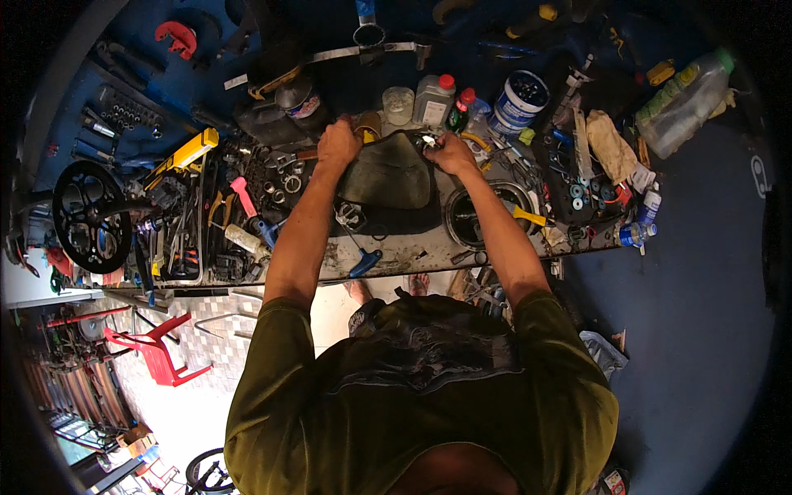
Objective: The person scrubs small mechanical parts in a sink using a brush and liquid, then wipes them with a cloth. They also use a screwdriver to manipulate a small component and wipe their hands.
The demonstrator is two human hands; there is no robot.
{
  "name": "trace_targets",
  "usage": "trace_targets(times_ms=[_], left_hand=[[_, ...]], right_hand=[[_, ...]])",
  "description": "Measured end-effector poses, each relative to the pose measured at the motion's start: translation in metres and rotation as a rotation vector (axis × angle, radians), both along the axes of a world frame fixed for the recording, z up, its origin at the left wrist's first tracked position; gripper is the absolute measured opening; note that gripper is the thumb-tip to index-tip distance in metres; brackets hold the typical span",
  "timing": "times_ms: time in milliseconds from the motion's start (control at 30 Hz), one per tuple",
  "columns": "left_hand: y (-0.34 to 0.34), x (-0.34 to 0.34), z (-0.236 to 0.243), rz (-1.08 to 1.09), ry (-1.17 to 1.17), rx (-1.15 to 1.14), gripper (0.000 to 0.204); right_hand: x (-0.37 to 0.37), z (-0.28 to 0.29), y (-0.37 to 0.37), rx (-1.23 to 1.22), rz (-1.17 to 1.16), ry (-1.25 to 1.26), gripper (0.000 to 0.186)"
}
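Note:
Between my hands on the cluttered workbench lies a dark olive, worn pad (386, 172) with rounded corners; its exact kind is unclear. My left hand (338, 144) is closed by its upper left corner, beside a yellowish-brown cup (368, 126). What those fingers hold, if anything, is hidden. At the pad's upper right corner my right hand (453, 155) is closed, with a small shiny metal piece (428, 143) at its fingertips. A bicycle pedal (351, 216) and a blue-handled hex key (365, 262) lie in front of the pad.
A round metal basin (462, 228) with a yellow-handled tool (528, 216) sits under my right forearm. Along the back stand a white-blue tub (520, 103), a red-capped bottle (434, 99) and a clear jar (398, 106). A black chainring crank (92, 216) is far left.

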State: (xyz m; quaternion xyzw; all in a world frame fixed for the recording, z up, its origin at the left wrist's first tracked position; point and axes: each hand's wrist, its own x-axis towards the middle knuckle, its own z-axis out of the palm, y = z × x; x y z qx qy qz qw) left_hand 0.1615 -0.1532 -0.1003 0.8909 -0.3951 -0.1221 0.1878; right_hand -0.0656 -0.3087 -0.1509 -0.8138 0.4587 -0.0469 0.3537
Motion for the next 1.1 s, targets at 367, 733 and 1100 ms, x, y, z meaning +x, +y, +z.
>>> trace_targets(times_ms=[367,733,1100], left_hand=[[-0.025,0.008,0.008,0.144,0.059,-0.081,0.039],[-0.017,0.008,0.005,0.095,0.064,-0.071,0.038],[-0.013,0.012,0.009,0.066,0.057,-0.085,0.040]], right_hand=[[-0.017,0.042,0.015,0.014,-0.119,-0.294,0.035],[0.026,-0.009,0.047,0.354,0.271,-0.283,0.033],[0.040,0.005,0.035,-0.171,0.081,0.105,0.038]])
